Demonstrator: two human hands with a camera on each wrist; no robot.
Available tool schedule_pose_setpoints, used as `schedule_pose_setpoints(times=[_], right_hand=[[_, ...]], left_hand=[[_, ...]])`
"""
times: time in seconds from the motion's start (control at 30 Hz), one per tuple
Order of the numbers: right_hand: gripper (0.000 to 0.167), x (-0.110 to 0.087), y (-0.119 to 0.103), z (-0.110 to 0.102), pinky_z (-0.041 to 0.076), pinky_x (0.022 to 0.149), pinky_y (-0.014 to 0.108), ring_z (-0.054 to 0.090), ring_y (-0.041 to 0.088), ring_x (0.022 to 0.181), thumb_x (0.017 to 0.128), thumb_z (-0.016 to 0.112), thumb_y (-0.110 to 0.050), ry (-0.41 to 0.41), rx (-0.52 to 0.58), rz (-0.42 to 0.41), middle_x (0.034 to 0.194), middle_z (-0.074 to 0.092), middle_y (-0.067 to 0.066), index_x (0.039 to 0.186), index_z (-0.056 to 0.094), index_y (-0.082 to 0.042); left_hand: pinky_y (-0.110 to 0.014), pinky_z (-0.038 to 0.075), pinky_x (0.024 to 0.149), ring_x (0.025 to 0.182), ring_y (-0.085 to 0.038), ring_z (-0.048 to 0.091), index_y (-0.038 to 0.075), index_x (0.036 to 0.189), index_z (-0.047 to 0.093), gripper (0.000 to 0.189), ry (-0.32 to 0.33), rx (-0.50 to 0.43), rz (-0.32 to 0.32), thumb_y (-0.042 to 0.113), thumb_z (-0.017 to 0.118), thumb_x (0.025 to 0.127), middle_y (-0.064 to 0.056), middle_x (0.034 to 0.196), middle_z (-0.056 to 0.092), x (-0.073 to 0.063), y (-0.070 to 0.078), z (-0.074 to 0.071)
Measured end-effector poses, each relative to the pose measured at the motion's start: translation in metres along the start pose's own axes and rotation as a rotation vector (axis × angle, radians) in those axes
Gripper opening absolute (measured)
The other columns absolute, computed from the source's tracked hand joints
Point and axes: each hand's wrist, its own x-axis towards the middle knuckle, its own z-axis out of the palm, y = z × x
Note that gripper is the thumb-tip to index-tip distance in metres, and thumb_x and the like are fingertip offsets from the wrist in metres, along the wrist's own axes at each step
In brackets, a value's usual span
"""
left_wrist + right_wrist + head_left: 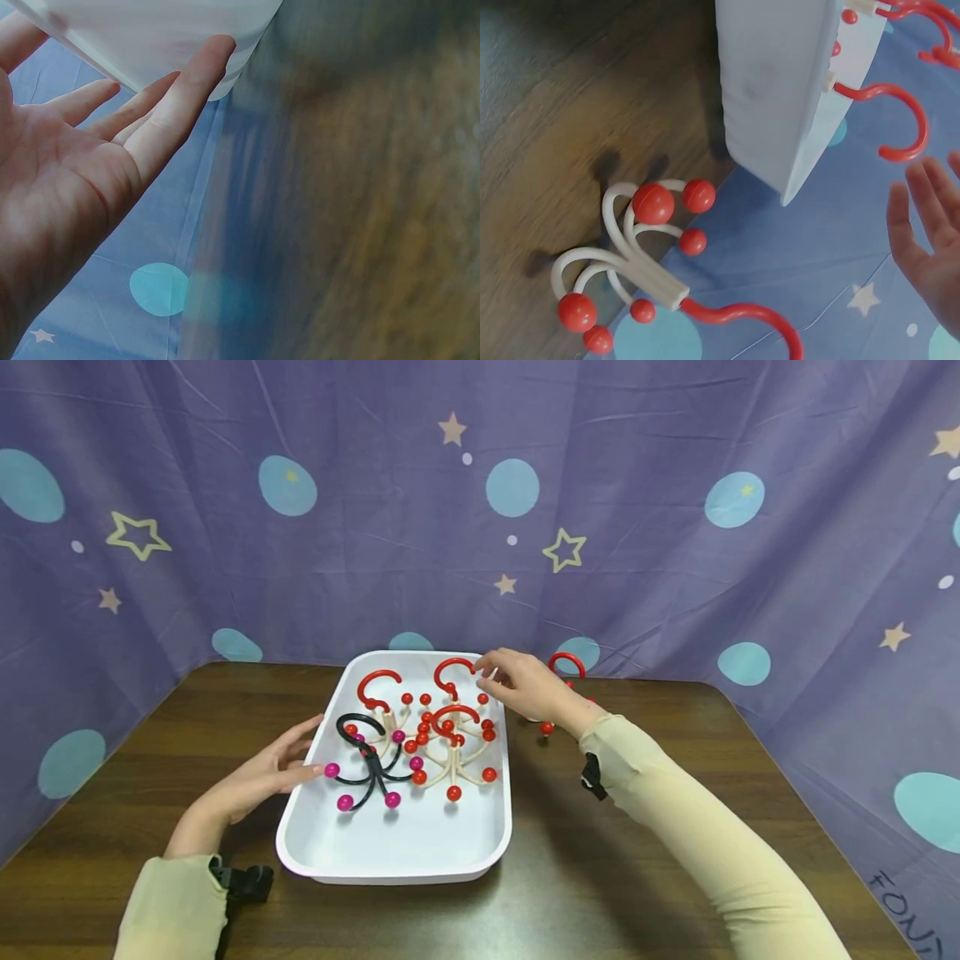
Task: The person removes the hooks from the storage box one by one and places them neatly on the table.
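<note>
A white tray (405,856) holds three cream claw massagers with red hook handles and red ball tips; one (453,758) sits at the front right. A black claw massager (372,764) with magenta balls stands at the tray's left. Beside the left wall is my left hand (262,772), fingers extended and thumb near the rim and a magenta ball. Over the far right rim, my right hand (528,685) has loosely bent fingers close to a red hook (911,124); the right wrist view shows a gap between them. Nothing is held in either hand.
Another cream claw massager (656,277) with a red hook stands on the wooden table (637,860), right of the tray and partly behind my right arm. A purple curtain (637,568) with stars and dots hangs behind the table.
</note>
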Motion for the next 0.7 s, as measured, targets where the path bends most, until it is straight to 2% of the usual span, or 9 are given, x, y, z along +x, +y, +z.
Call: schedule_pose_setpoints(times=[0.17,0.27,0.47,0.7], right_hand=[[0.032,0.001,-0.01,0.006,0.047,0.076,0.027,0.056,0.01,0.091,0.092,0.052,-0.031,-0.127,0.016,-0.008,0.103,0.061,-0.002,0.119,0.056,-0.014],[0.033,0.0,-0.015,0.01,0.047,0.078,0.028,0.057,0.011,0.092,0.093,0.05,-0.032,-0.175,0.039,-0.015,0.107,0.06,0.0,0.12,0.056,-0.013],[0.031,0.002,-0.023,0.019,0.046,0.084,0.03,0.055,0.01,0.095,0.094,0.048,-0.03,-0.195,0.04,-0.069,0.109,0.06,0.0,0.118,0.057,-0.013],[0.028,0.004,-0.031,0.025,0.042,0.09,0.027,0.055,0.009,0.102,0.096,0.045,-0.024,-0.199,0.009,-0.106,0.115,0.061,0.001,0.117,0.059,-0.012]], left_hand=[[-0.046,0.047,0.081,0.115,-0.046,0.041,0.013,0.147,0.005,0.077,0.003,0.014,-0.014,0.017,0.055,0.089,-0.034,0.14,0.02,0.001,-0.001,0.0],[-0.047,0.047,0.082,0.116,-0.047,0.041,0.013,0.147,0.005,0.077,0.008,0.027,-0.026,0.018,0.056,0.089,-0.033,0.14,0.019,0.001,-0.001,0.0],[-0.049,0.046,0.084,0.117,-0.048,0.039,0.015,0.147,0.006,0.077,0.023,0.041,-0.055,0.021,0.056,0.089,-0.032,0.141,0.02,0.001,-0.001,0.0],[-0.048,0.047,0.083,0.116,-0.047,0.041,0.014,0.147,0.006,0.077,0.011,0.03,-0.033,0.019,0.056,0.089,-0.034,0.14,0.02,0.0,0.001,0.001]])
